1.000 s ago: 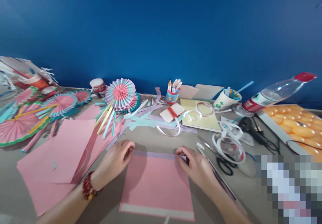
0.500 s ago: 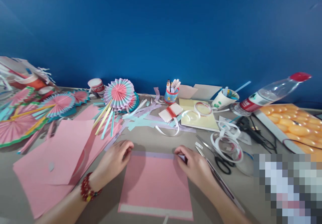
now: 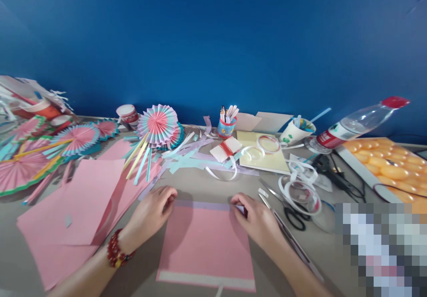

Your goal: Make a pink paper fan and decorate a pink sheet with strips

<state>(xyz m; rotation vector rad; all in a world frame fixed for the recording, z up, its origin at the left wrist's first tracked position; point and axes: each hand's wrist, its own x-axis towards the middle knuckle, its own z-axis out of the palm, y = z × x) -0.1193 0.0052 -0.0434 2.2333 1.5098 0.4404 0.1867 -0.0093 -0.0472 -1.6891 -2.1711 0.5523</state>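
Observation:
A pink paper sheet (image 3: pixel 207 246) lies flat on the grey table in front of me. Along its far edge runs a lilac paper strip (image 3: pixel 203 205); a whitish tape-like band (image 3: pixel 203 279) lies along the near edge. My left hand (image 3: pixel 154 209), below a red bead bracelet, is closed at the sheet's far left corner, thumb against fingers. At the far right corner my right hand (image 3: pixel 254 216) is pinched in the same way. Both hold the sheet's far edge, though the fingertips partly hide the corners.
Scissors (image 3: pixel 290 214) and rolls of tape (image 3: pixel 302 197) lie right of my right hand. Left are more pink sheets (image 3: pixel 75 203) and a pleated paper fan (image 3: pixel 158 125). Behind stand a pen cup (image 3: pixel 227 128), a paper cup (image 3: pixel 296 131) and a tilted-looking bottle (image 3: pixel 353 125).
Both hands and the pink sheet stay in place. Only a very slight shift of the view shows on the right side.

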